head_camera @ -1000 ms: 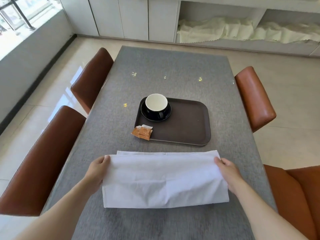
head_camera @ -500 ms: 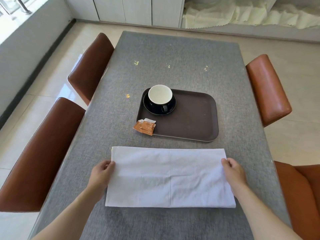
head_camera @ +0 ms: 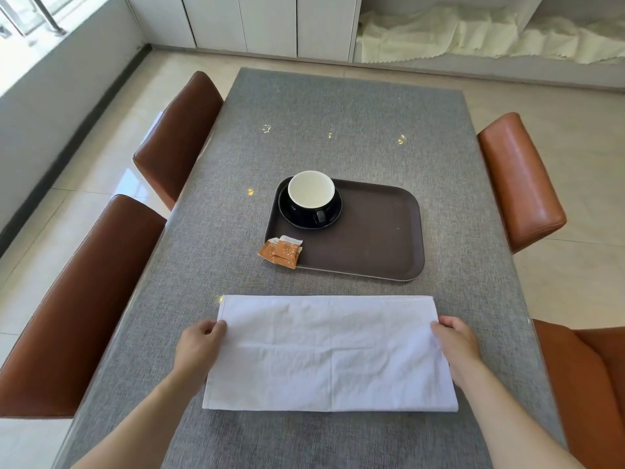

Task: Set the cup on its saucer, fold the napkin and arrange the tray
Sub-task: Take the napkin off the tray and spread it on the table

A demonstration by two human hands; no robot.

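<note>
While both hands pinch its short edges, a white napkin [head_camera: 329, 353], folded into a wide rectangle, lies flat on the grey surface [head_camera: 338, 113], nearer the person than the tray. Left hand [head_camera: 199, 346]: grip closed on the napkin's left edge, thumb on top. Right hand [head_camera: 456, 346]: grip closed on the napkin's right edge, fingers curled over the cloth. Brown tray [head_camera: 372, 238]: rectangular, rounded corners, apart from the napkin's far edge. Black saucer [head_camera: 334, 214]: on the tray, at its far left corner. Cup [head_camera: 311, 192]: black outside, white inside, upright on the saucer, handle toward the napkin. Two orange sachets [head_camera: 280, 252]: overlapping, resting across the tray's near left corner, partly on the rim and partly on the surface. Brown chairs: two to the tray's left [head_camera: 179, 137], two to its right [head_camera: 521, 177].
</note>
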